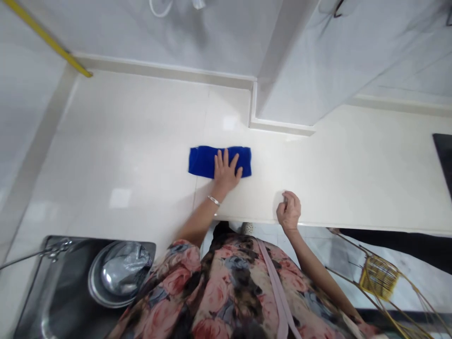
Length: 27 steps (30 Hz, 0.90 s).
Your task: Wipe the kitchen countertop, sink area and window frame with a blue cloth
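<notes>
A folded blue cloth (202,161) lies on the pale countertop (148,122). My left hand (226,173) presses flat on the cloth's right half, fingers spread, with a bracelet (213,200) at the wrist. Nearer the counter's front edge, to the right of the cloth, my right hand (289,210) rests with its fingers curled in. No object shows in that hand, and it is apart from the cloth.
At lower left a sink (70,301) holds a metal bowl (97,295) with a clear plastic bag (123,268); a faucet (54,252) stands behind. A wall column (282,94) juts over the counter. A yellow pipe (49,40) runs at upper left. A woven chair (379,278) stands lower right.
</notes>
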Available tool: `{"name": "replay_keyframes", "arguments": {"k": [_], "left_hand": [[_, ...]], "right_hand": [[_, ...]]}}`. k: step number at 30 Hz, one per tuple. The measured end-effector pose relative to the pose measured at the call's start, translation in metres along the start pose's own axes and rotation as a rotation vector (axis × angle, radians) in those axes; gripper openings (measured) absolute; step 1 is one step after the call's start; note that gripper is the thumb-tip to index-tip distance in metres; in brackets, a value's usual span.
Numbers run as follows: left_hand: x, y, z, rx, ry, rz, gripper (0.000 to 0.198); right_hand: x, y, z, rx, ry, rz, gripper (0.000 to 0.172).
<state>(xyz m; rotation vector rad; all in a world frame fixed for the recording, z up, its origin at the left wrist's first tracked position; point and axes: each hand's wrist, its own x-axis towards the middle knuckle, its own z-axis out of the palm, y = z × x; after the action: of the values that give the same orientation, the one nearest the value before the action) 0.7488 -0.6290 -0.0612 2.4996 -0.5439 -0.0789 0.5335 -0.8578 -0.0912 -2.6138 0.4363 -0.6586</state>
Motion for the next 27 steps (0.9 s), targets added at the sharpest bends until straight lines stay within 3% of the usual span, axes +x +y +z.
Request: {"name": "replay_keyframes", "arguments": {"k": [5, 9, 14, 24, 27], "left_hand": [[-0.066, 0.063, 0.033, 0.031, -0.074, 0.036, 0.067], [-0.096, 0.07, 0.041, 0.078, -0.086, 0.082, 0.065], [-0.137, 0.036, 0.016, 0.122, 0.004, 0.043, 0.059], [-0.237, -0.057, -0.07, 0.297, 0.168, -0.398, 0.058], [-0.255, -0.088, -0.094, 0.331, 0.241, -0.527, 0.059]], "right_hand": [[-0.001, 0.01, 0.002, 0.053, -0.006, -0.021, 0.043], [-0.004, 0.018, 0.004, 0.078, 0.014, -0.056, 0.042], [-0.005, 0.021, 0.008, 0.087, 0.022, -0.072, 0.038], [-0.004, 0.019, 0.01, 0.127, 0.026, -0.048, 0.036], [-0.004, 0.015, 0.01, 0.116, 0.032, -0.056, 0.036]]}}
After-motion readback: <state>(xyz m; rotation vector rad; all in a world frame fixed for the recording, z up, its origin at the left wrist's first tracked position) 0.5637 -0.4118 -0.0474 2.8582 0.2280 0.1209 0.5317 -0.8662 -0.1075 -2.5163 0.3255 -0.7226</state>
